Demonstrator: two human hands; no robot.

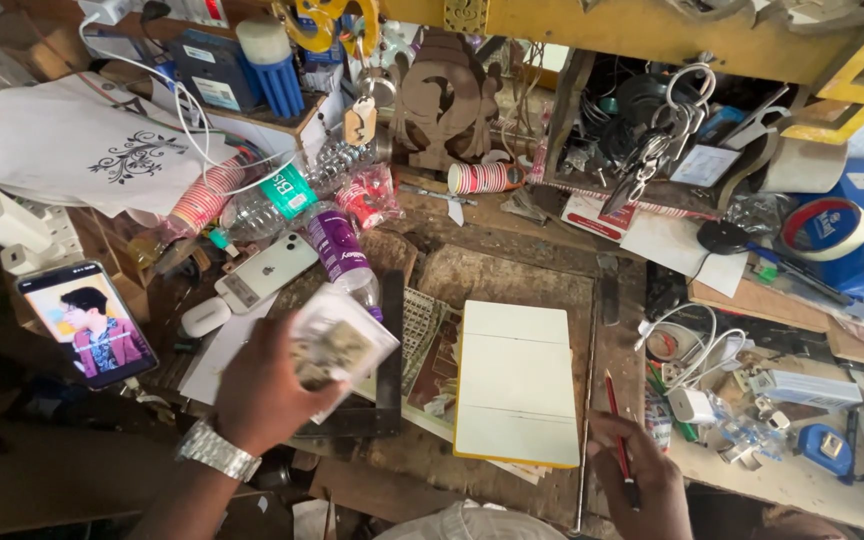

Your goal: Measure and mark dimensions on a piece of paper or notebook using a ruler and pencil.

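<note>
From the head cam I see my left hand [257,390] closed around a small pale packet [340,345], blurred, so I can't tell what's inside; a metal watch [216,450] sits on that wrist. My right hand [642,480] pinches a red pencil [619,440] between the fingers, tip pointing up the bench, just right of a white board [517,380] lying flat on the worn wooden bench [512,265]. The board lies between the two hands, touched by neither. Containers: a clear plastic bottle with a green label [287,195] lies on its side at upper left, contents not readable; a purple-labelled bottle [340,250] lies just below it, looks mostly empty. A stack of red-striped paper cups [207,195] lies beside them, another striped cup [480,177] tipped over further right. A white phone [267,270] lies face down near the bottles; a second phone [87,322] at left has its screen lit. A tape roll [824,228] sits on a blue box at right.
</note>
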